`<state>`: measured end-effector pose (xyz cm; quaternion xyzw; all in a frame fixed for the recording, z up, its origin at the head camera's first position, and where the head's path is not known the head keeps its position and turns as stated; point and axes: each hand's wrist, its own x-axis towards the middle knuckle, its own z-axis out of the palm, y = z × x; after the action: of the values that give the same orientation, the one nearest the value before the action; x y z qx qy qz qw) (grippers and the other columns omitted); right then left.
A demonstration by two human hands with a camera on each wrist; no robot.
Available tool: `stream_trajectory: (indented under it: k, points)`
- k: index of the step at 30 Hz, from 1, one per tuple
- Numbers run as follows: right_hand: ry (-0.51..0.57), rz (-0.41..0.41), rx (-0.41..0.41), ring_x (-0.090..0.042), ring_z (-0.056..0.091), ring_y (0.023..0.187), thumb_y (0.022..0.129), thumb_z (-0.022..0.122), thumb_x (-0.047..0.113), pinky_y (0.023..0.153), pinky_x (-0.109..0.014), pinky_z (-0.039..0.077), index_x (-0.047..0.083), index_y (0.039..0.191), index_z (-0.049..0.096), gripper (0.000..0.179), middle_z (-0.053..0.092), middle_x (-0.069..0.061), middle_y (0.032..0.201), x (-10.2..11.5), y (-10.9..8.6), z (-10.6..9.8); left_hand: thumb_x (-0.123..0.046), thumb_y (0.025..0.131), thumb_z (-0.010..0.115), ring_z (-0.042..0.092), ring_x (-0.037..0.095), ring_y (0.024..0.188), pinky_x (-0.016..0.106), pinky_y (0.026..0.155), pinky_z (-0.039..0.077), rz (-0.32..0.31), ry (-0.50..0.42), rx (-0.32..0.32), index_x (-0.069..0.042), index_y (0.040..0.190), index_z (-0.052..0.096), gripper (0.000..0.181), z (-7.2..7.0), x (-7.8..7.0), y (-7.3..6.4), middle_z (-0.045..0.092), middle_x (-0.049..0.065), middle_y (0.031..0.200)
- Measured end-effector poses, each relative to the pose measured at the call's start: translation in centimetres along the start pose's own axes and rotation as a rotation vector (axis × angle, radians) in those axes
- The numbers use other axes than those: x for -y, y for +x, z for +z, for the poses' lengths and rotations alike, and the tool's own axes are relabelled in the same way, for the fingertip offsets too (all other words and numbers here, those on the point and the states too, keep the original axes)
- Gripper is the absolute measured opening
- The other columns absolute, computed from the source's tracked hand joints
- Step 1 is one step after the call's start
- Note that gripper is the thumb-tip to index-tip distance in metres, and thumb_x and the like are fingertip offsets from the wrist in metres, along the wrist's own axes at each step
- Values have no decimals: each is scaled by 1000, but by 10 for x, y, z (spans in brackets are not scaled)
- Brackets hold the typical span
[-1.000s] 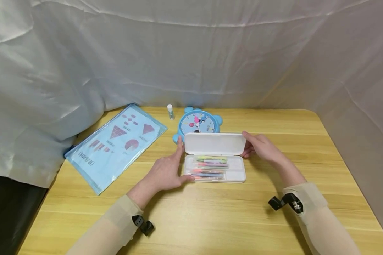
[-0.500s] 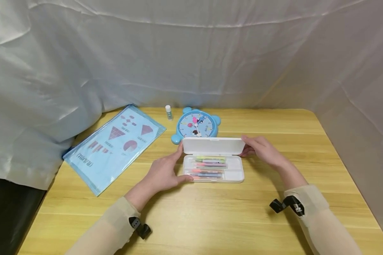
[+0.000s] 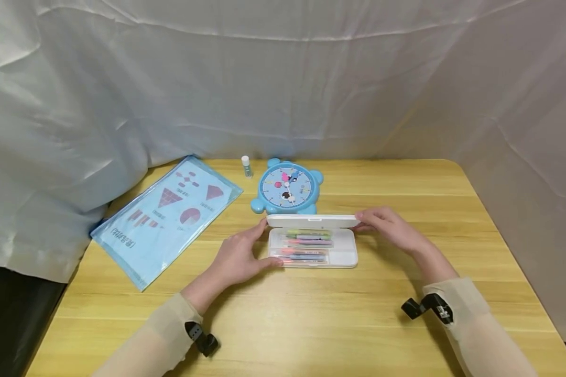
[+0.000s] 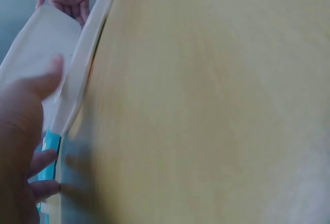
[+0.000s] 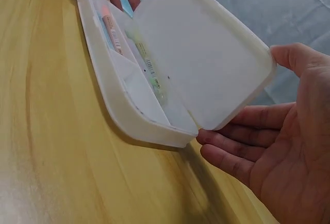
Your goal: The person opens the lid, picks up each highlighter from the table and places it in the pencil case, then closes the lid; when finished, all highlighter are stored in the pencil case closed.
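Observation:
A white pencil case (image 3: 344,256) lies on the table with its lid (image 3: 302,221) partly raised and leaning forward over the tray. Several highlighters (image 3: 306,242) in green, purple, pink, orange and blue lie in its compartments, seen also in the right wrist view. My left hand (image 3: 236,256) spans the case's left end, thumb at the front corner and fingers at the back. With thumb and fingers, my right hand (image 3: 389,228) holds the lid's right end; the right wrist view shows the thumb (image 5: 291,58) on the lid edge and the other fingers behind it.
A blue toy clock (image 3: 287,186) lies right behind the case. Farther left stands a small glue stick (image 3: 247,166). A blue document folder (image 3: 167,220) lies at the table's left. Grey curtain (image 3: 283,78) hangs along the table's back edge.
The lid has swung down and forward from nearly upright, with my right hand following it. More of the clock shows behind it. My left hand keeps its place on the case.

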<state>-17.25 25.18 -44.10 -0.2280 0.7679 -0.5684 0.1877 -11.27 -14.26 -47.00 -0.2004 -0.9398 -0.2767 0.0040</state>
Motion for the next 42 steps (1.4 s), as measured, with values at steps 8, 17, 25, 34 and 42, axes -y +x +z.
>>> stream_trajectory:
  k: [8, 17, 25, 34, 42]
  points:
    - [-36, -6, 17, -48, 64, 121, 114, 44, 15, 105, -52, 48, -20, 131, 62, 43, 66, -32, 130, 1, -2, -2, -45, 113, 47, 71, 29, 84, 49, 97, 54, 40, -232, 10, -3, 142, 66, 55, -18, 3, 20, 77, 21, 106]
    - [-85, 24, 55, -43, 58, 133, 114, 48, 22, 110, -55, 42, -10, 135, 67, 42, 64, -24, 141, 0, -2, 1, -51, 112, 48, 73, 30, 111, 47, 96, 56, -20, -323, 38, -3, 126, 76, 58, -29, 8, 32, 77, 15, 118]
    - [-237, 88, 55, -34, 58, 135, 107, 66, 30, 112, -56, 40, -2, 143, 64, 49, 66, -16, 141, 3, -6, 1, -43, 106, 65, 73, 25, 114, 42, 95, 56, -34, -434, 141, 0, 136, 70, 53, -30, 10, 31, 74, 14, 128]
    - [-199, 64, 76, -30, 66, 124, 93, 86, 24, 103, -39, 51, -4, 144, 62, 63, 69, -14, 135, 0, -9, 8, -37, 94, 83, 68, 23, 123, 32, 96, 54, -65, -540, 228, 2, 145, 62, 68, -27, 10, 25, 69, 16, 137]
    - [-323, 37, 17, -33, 59, 134, 79, 96, 38, 111, -50, 43, -1, 146, 61, 85, 63, -15, 145, -4, -15, 15, -39, 82, 94, 67, 22, 125, 33, 98, 53, -61, -534, 227, 1, 144, 63, 81, -25, 9, 20, 67, 13, 139]
